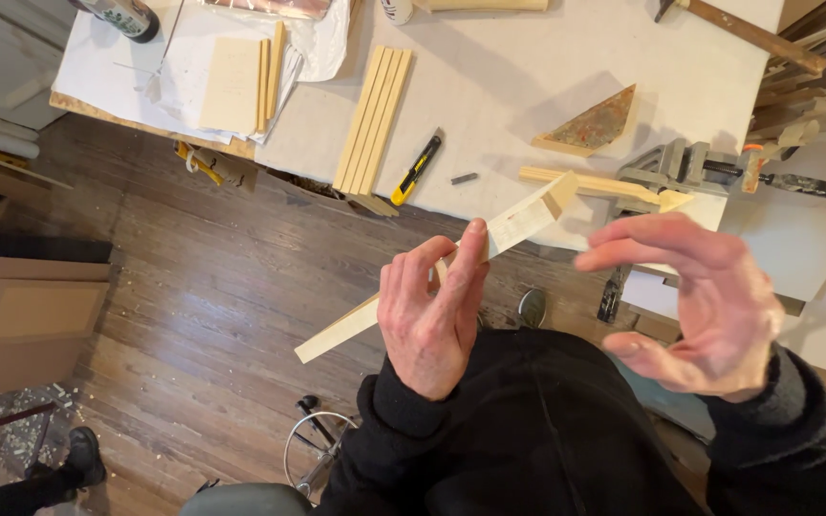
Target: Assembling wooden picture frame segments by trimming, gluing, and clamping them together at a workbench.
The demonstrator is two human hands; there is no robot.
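Observation:
My left hand grips a long pale wooden strip near its middle. The strip slants from lower left up to a mitred end at the upper right, over the table's front edge. My right hand hovers open to the right of the strip, fingers spread and curled, slightly blurred, holding nothing. It is just below a metal corner clamp that holds another pale wooden strip on the white table.
On the table lie a bundle of wooden strips, a yellow utility knife, a triangular wood offcut, a stack of flat boards and a hammer handle. Brown boards lean at the left on the wood floor.

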